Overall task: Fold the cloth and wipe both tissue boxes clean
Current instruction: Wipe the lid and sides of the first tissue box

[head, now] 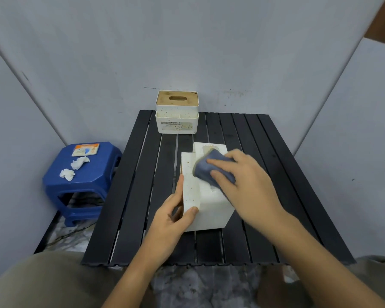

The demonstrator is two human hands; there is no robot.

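Halfway through a clean-up at the black slatted bench (265,152): my right hand (242,181) presses the folded blue cloth (211,167) flat-fingered onto the upward face of the near tissue box (209,207), which lies tipped on its side at mid-bench. My left hand (173,214) steadies the box, thumb curled round its near corner and fingers behind its left edge. The fold, I judge, is done, since the cloth sits as a compact pad. Brown specks show on the raised strip left of the cloth, so this box is not yet clean. The far box (177,112), upright with a wooden lid at the bench's back edge, is speckled too and looks untouched; I reckon it comes next. Crumpled tissues (75,167) lie on a blue stool (82,181) to the left
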